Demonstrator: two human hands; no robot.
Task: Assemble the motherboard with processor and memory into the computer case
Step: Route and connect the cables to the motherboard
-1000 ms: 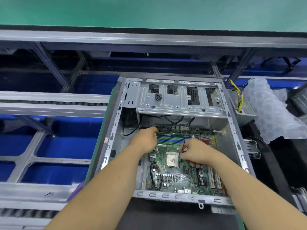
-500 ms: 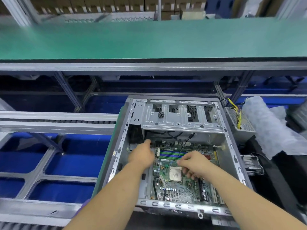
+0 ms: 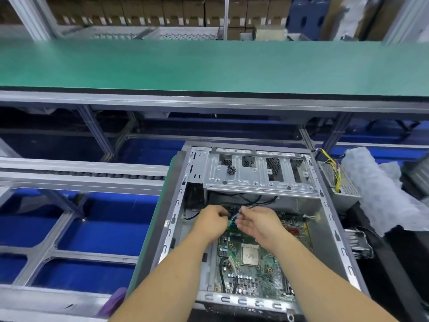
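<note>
Both hands have moved up from the middle of the green motherboard (image 3: 253, 273) to its far edge, where thin black cables (image 3: 253, 202) hang down from under the grey metal drive tray (image 3: 255, 175). A second ago they were beside the square silver processor (image 3: 250, 254); now that chip sits bare and well apart from them.

The left hand (image 3: 212, 223) has its fingers curled tight, and it seems to pinch a cable end, though its knuckles hide the tips. The right hand (image 3: 257, 223) lies palm up, fingers loosely bent, pinching a thin blue-and-white wire (image 3: 235, 217) at its tips.

The board already lies flat inside the open grey metal computer case (image 3: 171, 228). So I think the job has gone on to plugging in the case's wires.

The tray hangs over that edge and makes the spot dark and tight. Right of the case stand a silver power box with yellow wires (image 3: 341, 182) and a white foam wrap (image 3: 376, 189).
</note>
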